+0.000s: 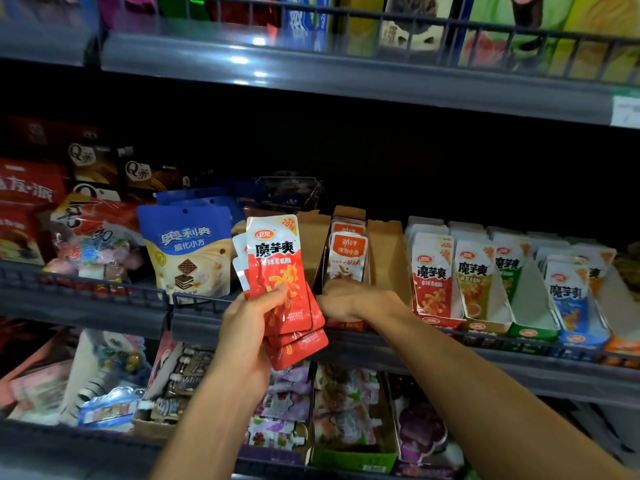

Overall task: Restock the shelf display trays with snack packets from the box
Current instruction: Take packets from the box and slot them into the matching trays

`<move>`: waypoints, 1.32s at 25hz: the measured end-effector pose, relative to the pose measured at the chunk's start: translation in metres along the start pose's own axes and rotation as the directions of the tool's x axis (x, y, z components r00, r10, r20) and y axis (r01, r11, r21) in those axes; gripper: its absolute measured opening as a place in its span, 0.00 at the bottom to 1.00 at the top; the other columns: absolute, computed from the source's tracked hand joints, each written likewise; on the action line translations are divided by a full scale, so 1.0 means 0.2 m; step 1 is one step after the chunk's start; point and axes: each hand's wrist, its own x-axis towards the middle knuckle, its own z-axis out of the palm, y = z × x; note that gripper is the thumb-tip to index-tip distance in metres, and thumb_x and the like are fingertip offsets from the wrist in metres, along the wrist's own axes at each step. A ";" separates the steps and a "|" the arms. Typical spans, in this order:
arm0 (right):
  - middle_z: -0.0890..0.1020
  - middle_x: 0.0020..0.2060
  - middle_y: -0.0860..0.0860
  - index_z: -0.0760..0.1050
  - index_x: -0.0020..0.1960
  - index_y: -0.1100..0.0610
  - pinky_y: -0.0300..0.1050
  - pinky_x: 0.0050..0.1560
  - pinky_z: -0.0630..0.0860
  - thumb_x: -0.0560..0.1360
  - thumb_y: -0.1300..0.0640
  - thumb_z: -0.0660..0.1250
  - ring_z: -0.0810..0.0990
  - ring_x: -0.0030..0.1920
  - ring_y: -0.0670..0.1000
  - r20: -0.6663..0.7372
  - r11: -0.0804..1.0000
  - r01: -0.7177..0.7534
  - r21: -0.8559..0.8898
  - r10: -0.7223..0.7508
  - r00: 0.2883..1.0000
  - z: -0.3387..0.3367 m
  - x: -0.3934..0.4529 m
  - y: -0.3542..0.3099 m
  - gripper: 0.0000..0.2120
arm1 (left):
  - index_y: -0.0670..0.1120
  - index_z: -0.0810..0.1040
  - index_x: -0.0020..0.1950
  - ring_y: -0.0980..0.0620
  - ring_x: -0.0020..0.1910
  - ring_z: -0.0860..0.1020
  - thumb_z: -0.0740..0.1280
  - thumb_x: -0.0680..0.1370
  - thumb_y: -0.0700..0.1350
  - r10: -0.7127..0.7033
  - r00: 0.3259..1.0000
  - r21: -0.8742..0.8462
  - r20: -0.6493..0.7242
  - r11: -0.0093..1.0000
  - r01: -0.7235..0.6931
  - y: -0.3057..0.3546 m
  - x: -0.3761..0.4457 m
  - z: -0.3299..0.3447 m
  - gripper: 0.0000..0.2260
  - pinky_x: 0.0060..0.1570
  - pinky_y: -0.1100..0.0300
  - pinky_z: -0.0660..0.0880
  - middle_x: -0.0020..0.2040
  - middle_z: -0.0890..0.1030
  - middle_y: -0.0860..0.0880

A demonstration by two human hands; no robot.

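Note:
My left hand (247, 327) grips a fanned stack of red-and-white snack packets (280, 278), held upright in front of the middle shelf. My right hand (341, 301) reaches forward to the front of a cardboard display tray (382, 258) holding orange-and-white packets (348, 252); its fingers curl at the tray's front, and I cannot tell what they hold. To the right stand more display trays with matching red packets (433, 275), then yellow (474, 282), green and blue ones. The box is out of view.
A blue-and-cream wafer bag (188, 251) stands left of the packets behind the wire shelf rail (204, 301). Candy bags fill the far left. The upper shelf (346, 67) overhangs. The lower shelf holds pouches and cartons (346, 417).

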 end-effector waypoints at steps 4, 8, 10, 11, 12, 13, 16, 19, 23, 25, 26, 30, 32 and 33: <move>0.67 0.34 0.48 0.61 0.35 0.52 0.41 0.35 0.63 0.81 0.53 0.53 0.64 0.33 0.47 0.013 0.999 -0.024 -0.029 0.025 1.000 0.01 -0.05 0.00 0.15 | 0.48 0.81 0.57 0.46 0.46 0.85 0.72 0.75 0.43 0.011 1.000 -0.009 -0.009 1.000 -0.011 0.02 0.01 0.00 0.11 0.40 0.55 0.79 0.49 0.87 0.46; 0.75 0.47 0.53 0.68 0.45 0.54 0.46 0.49 0.68 0.80 0.45 0.53 0.72 0.44 0.51 0.014 1.000 -0.012 -0.029 0.013 1.000 0.03 0.00 0.00 0.14 | 0.48 0.81 0.58 0.45 0.47 0.85 0.72 0.75 0.43 0.005 1.000 -0.007 -0.008 1.000 -0.006 0.02 0.00 0.00 0.12 0.41 0.54 0.78 0.49 0.87 0.46; 0.76 0.54 0.54 0.70 0.50 0.54 0.47 0.50 0.68 0.80 0.41 0.51 0.73 0.49 0.53 -0.027 1.000 -0.021 -0.014 0.020 0.999 0.05 0.03 0.00 0.17 | 0.48 0.81 0.58 0.45 0.48 0.85 0.72 0.75 0.43 0.006 1.000 -0.005 -0.005 1.000 -0.006 0.02 0.01 0.01 0.12 0.42 0.53 0.79 0.49 0.87 0.46; 0.77 0.55 0.55 0.72 0.52 0.54 0.46 0.50 0.68 0.81 0.40 0.50 0.74 0.51 0.53 -0.047 0.999 -0.018 -0.028 0.017 0.999 0.06 0.05 0.01 0.20 | 0.48 0.81 0.58 0.45 0.48 0.85 0.72 0.75 0.43 0.008 1.000 -0.006 -0.004 1.000 -0.008 0.02 0.00 0.01 0.11 0.42 0.53 0.79 0.49 0.87 0.46; 0.77 0.57 0.56 0.74 0.54 0.55 0.46 0.51 0.69 0.81 0.40 0.49 0.74 0.52 0.54 -0.068 0.999 -0.014 -0.037 0.011 0.998 0.07 0.05 0.01 0.22 | 0.48 0.82 0.57 0.45 0.47 0.85 0.71 0.75 0.43 0.012 1.000 -0.005 -0.002 1.000 -0.012 0.02 0.01 0.01 0.11 0.42 0.53 0.79 0.49 0.87 0.46; 0.78 0.58 0.56 0.75 0.55 0.56 0.46 0.51 0.70 0.81 0.40 0.49 0.76 0.54 0.54 -0.093 0.999 -0.012 -0.041 0.008 0.996 0.07 0.05 0.02 0.23 | 0.48 0.82 0.57 0.46 0.46 0.85 0.72 0.75 0.43 0.013 1.000 -0.005 -0.002 1.000 -0.013 0.02 0.01 0.01 0.11 0.41 0.54 0.78 0.49 0.87 0.46; 0.79 0.55 0.58 0.75 0.50 0.57 0.46 0.50 0.71 0.82 0.42 0.49 0.78 0.54 0.57 -0.200 0.996 0.019 -0.084 -0.036 0.979 0.07 0.04 0.02 0.22 | 0.49 0.81 0.57 0.47 0.45 0.85 0.72 0.75 0.43 0.014 1.000 -0.009 -0.007 1.000 -0.014 0.01 0.01 0.01 0.11 0.40 0.55 0.78 0.48 0.87 0.47; 0.76 0.43 0.54 0.72 0.40 0.59 0.44 0.46 0.69 0.82 0.41 0.51 0.77 0.48 0.57 -0.301 0.992 0.035 -0.122 -0.071 0.951 0.07 0.01 0.01 0.25 | 0.50 0.81 0.54 0.48 0.43 0.85 0.72 0.75 0.42 0.034 0.999 -0.024 -0.027 0.999 -0.035 0.04 0.02 0.00 0.09 0.41 0.55 0.78 0.46 0.87 0.48; 0.76 0.40 0.51 0.69 0.40 0.56 0.45 0.44 0.74 0.81 0.42 0.54 0.78 0.45 0.54 -0.468 0.956 -0.013 -0.292 -0.131 0.874 0.08 -0.07 -0.01 0.21 | 0.51 0.81 0.52 0.52 0.36 0.85 0.71 0.76 0.42 0.073 0.996 -0.074 -0.058 0.994 -0.077 0.10 0.02 -0.04 0.07 0.41 0.54 0.79 0.40 0.87 0.52; 0.79 0.53 0.53 0.72 0.55 0.55 0.49 0.53 0.75 0.80 0.45 0.56 0.77 0.55 0.54 -0.558 0.900 0.061 -0.431 -0.319 0.766 0.09 -0.06 -0.02 0.15 | 0.52 0.81 0.53 0.51 0.39 0.85 0.71 0.76 0.42 0.072 0.995 -0.079 -0.066 0.994 -0.077 0.10 0.02 -0.05 0.08 0.41 0.54 0.79 0.43 0.87 0.51; 0.78 0.57 0.53 0.71 0.60 0.54 0.52 0.59 0.72 0.79 0.45 0.58 0.75 0.59 0.54 -0.515 0.857 0.134 -0.497 -0.416 0.750 0.10 -0.04 -0.03 0.16 | 0.52 0.81 0.54 0.50 0.41 0.85 0.71 0.76 0.42 0.067 0.995 -0.077 -0.073 0.994 -0.073 0.10 0.02 -0.06 0.09 0.42 0.54 0.79 0.45 0.87 0.50; 0.81 0.52 0.54 0.76 0.53 0.53 0.60 0.67 0.58 0.76 0.48 0.62 0.73 0.61 0.55 -0.313 0.810 0.150 -0.566 -0.380 0.871 0.16 0.02 -0.06 0.11 | 0.51 0.81 0.55 0.49 0.43 0.85 0.72 0.75 0.42 0.046 0.996 -0.073 -0.071 0.996 -0.051 0.09 0.01 -0.06 0.10 0.41 0.54 0.78 0.43 0.87 0.51; 0.82 0.47 0.54 0.78 0.47 0.53 0.60 0.63 0.59 0.78 0.50 0.61 0.76 0.56 0.55 -0.362 0.814 0.088 -0.574 -0.348 0.865 0.18 0.02 -0.05 0.09 | 0.51 0.81 0.54 0.49 0.44 0.84 0.72 0.75 0.42 0.050 0.996 -0.070 -0.073 0.996 -0.055 0.09 0.00 -0.07 0.10 0.41 0.54 0.77 0.42 0.87 0.51; 0.82 0.46 0.54 0.78 0.46 0.53 0.59 0.61 0.60 0.78 0.51 0.61 0.76 0.54 0.55 -0.386 0.816 0.068 -0.574 -0.343 0.856 0.19 0.02 -0.05 0.09 | 0.51 0.81 0.54 0.49 0.44 0.84 0.72 0.75 0.42 0.055 0.996 -0.071 -0.076 0.996 -0.061 0.09 0.00 -0.07 0.09 0.41 0.54 0.77 0.42 0.87 0.51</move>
